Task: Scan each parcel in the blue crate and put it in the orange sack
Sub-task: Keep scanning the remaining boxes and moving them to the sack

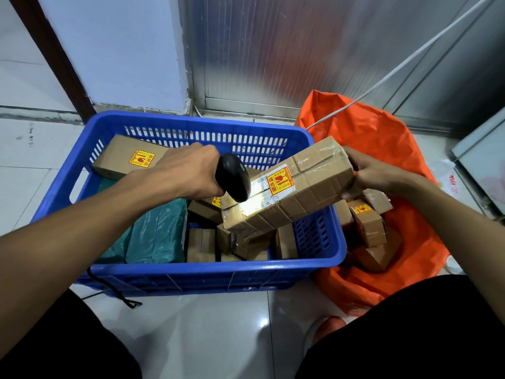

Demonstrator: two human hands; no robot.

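Observation:
My left hand [185,170] grips a black handheld scanner [233,177] over the blue crate [191,272]. Its white light falls on the label of a long cardboard parcel [308,184] with a red-and-yellow fragile sticker. My right hand [377,173] holds that parcel by its right end, tilted above the crate's right rim. The crate holds several brown boxes [202,244], a larger box [128,157] at the back left, and green plastic mailers [155,231]. The orange sack [382,138] lies open to the right with several boxes [369,222] inside.
A white cable [410,61] runs from the upper right down across the sack. The scanner's black cord [109,291] hangs over the crate's front left corner. A metal-clad wall stands behind, a white appliance [483,160] at the right. My knees frame the tiled floor.

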